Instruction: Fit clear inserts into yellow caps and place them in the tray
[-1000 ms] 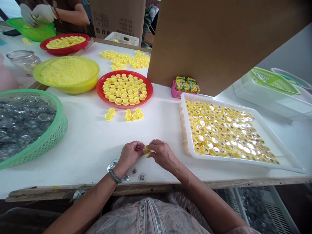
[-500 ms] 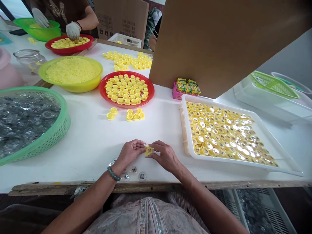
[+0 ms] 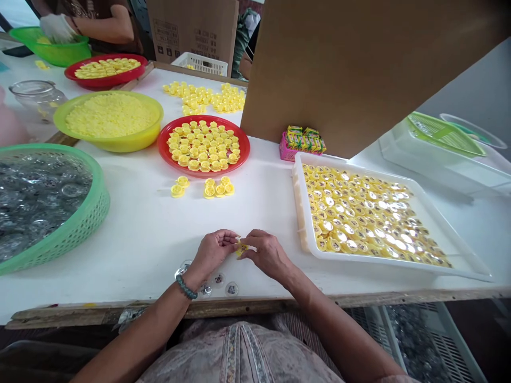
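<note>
Between my two hands, above the white table (image 3: pixel 143 229), is a small round yellow plastic piece (image 3: pixel 241 249) with a dark picture on its face. My left hand (image 3: pixel 213 251) pinches it from the left, and my right hand (image 3: pixel 266 252) has thumb and fingers on its right side. Below my left wrist lie several clear round discs (image 3: pixel 231 289) with dark prints. Ahead of my hands stand small groups of yellow cup-like pieces (image 3: pixel 219 188). Behind them a red plate (image 3: pixel 243 154) carries many more of these pieces.
At right a white tray (image 3: pixel 297 207) holds rows of finished-looking yellow pieces. A green basket (image 3: pixel 96 197) of clear discs stands left, near a yellow basin (image 3: pixel 157 125). A pink basket (image 3: pixel 288 151) touches a big cardboard sheet (image 3: pixel 319 69). A gloved co-worker (image 3: pixel 107 26) works far left.
My hands still hold the yellow piece, with the right fingers now covering more of it. The co-worker's hand has left the far red plate for the green bowl. The view has shifted slightly.
</note>
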